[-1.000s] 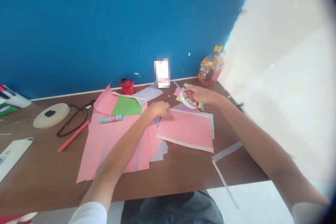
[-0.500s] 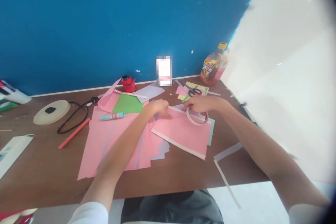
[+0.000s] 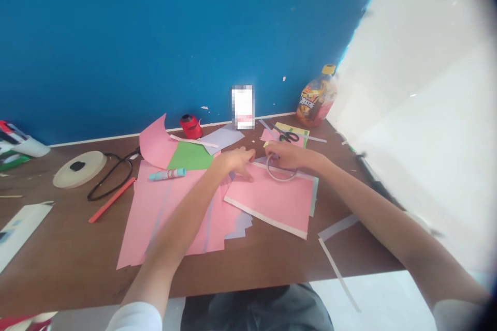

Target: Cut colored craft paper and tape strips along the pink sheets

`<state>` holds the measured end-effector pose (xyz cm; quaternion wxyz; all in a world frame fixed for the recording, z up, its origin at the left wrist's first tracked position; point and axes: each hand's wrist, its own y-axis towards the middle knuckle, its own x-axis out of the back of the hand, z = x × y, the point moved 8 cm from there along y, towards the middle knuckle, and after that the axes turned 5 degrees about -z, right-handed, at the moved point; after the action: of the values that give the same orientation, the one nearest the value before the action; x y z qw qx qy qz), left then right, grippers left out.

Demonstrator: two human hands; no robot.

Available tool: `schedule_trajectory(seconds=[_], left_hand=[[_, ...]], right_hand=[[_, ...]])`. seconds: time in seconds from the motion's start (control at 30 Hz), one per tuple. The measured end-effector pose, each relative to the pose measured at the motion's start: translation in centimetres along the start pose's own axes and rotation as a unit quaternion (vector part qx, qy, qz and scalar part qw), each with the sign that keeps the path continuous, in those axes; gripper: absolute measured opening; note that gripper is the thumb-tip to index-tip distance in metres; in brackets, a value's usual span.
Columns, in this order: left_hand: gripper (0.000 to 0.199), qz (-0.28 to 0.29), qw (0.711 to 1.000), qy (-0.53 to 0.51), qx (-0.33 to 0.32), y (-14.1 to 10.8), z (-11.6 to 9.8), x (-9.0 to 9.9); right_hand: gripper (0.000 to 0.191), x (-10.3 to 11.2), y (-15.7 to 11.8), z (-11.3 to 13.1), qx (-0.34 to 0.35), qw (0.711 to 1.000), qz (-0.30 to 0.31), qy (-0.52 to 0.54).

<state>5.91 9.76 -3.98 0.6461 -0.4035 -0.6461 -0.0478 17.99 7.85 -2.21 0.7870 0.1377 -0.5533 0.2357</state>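
Observation:
My right hand (image 3: 282,154) grips a roll of tape (image 3: 282,180) at its upper edge, its fingers curled round it. The roll hangs tilted over the top edge of a pink paper sheet (image 3: 272,199). White strips run along the sheet's upper and lower edges. My left hand (image 3: 235,161) is at the sheet's upper left corner, touching it with thumb and forefinger apart; the other fingertips are hidden. Under and beside the sheet lie purple paper pieces (image 3: 241,227) with stepped edges.
Left of my hands are larger pink sheets (image 3: 132,227), a green sheet (image 3: 191,155) and a glue stick (image 3: 166,174). Scissors (image 3: 288,136), a drink bottle (image 3: 316,98) and a red object (image 3: 190,126) stand or lie towards the wall. Paper strips (image 3: 337,274) overhang the front edge.
My right hand and the tape roll have shifted left, closer to my left hand. The left hand stays at the sheet's corner. The view has moved slightly.

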Motion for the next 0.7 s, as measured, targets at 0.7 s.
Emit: schedule_trajectory(seconds=[0.7], left_hand=[[0.075, 0.0, 0.999, 0.0, -0.045, 0.6, 0.5, -0.1]], right_hand=[[0.018, -1.4, -0.8, -1.9, -0.165, 0.974, 0.109, 0.107]])
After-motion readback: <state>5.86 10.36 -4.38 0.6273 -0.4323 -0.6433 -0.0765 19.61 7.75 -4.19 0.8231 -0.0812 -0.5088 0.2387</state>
